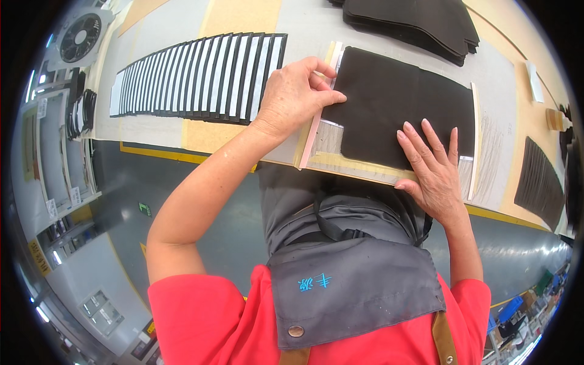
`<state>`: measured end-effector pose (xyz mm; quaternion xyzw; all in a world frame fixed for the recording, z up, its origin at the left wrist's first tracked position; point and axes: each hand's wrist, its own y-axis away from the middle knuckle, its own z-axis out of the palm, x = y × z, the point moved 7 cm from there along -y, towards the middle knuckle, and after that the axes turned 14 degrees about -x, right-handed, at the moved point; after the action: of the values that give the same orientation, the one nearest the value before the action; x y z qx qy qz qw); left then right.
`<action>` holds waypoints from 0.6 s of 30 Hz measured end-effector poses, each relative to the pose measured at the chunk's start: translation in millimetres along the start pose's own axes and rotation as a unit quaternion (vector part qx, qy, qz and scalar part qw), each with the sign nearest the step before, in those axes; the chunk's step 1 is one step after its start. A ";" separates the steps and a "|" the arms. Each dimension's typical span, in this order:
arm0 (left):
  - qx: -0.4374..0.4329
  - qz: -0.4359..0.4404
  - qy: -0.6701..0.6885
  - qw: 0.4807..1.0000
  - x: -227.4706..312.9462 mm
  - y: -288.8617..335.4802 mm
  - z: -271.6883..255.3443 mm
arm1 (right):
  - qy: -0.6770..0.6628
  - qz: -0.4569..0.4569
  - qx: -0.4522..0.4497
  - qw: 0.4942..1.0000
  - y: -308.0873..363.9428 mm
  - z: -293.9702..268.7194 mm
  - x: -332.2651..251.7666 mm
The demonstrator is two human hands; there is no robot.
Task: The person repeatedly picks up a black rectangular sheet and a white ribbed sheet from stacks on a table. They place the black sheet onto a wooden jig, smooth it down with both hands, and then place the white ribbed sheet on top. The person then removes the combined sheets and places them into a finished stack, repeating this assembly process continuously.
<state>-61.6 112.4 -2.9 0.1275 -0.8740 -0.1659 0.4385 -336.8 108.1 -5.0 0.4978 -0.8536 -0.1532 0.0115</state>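
Observation:
A black rectangular sheet [389, 103], thin and soft-looking, lies on a work board [359, 164] with light strips along its left and right sides. My left hand [298, 91] is at the sheet's left edge, fingers curled and thumb tip touching the edge. Whether anything is pinched between those fingers is hidden. Flat over the sheet's lower right part rests my right hand [433, 167], fingers spread and holding nothing, its thumb on the board's near edge.
To the left, several overlapping black-edged pieces with white strips [201, 76] fan across the table. A stack of black sheets [413, 24] lies at the back. Dark overlapping pieces [540, 182] and a small bottle [556, 120] sit at the right. A fan [80, 38] stands far left.

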 end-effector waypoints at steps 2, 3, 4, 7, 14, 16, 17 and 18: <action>0.001 0.004 -0.002 1.000 -0.4 -0.4 0.2 | -0.001 0.000 0.000 1.000 0.2 0.2 0.0; 0.000 0.009 0.000 1.000 -1.2 -0.9 0.8 | -0.001 -0.001 0.001 1.000 0.2 0.0 -0.2; -0.001 0.013 0.003 1.000 -2.5 -1.7 1.6 | 0.000 -0.001 0.001 1.000 0.2 -0.2 -0.5; -0.001 0.018 0.004 1.000 -1.3 -1.0 1.0 | 0.000 -0.003 0.002 1.000 -0.1 -0.2 -0.4; -0.003 0.013 0.017 1.000 -1.4 -1.3 -0.8 | 0.002 -0.001 0.001 1.000 0.1 -0.5 -0.1; -0.004 0.012 0.023 1.000 -2.5 -1.7 -0.3 | 0.003 0.000 0.001 1.000 0.2 -0.3 -0.1; -0.004 0.011 0.026 1.000 -3.1 -1.9 -0.2 | 0.003 0.001 0.001 1.000 0.1 -0.2 -0.2; 0.001 0.016 0.017 1.000 -2.8 -1.7 -0.8 | 0.002 0.001 0.001 1.000 0.0 -0.4 -0.4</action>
<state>-59.2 111.7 -5.1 0.1168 -0.8685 -0.1562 0.4558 -336.6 108.3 -4.6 0.4974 -0.8542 -0.1509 0.0129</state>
